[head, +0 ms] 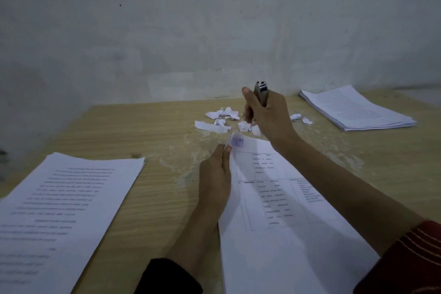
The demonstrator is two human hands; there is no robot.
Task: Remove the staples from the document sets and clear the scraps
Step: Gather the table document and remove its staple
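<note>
Care matters here: with the left hand point(214, 179) pinching the top corner of the document set point(274, 198) on the table point(155, 126) and the right hand point(269, 112) clenched round the metal tool point(261, 93) above the scraps point(219, 119), slide the tool flat under the staple, sparing the paper.

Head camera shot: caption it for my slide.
Left hand pinches a corner of the document set while right hand holds a metal tool above paper scraps on the table.
</note>
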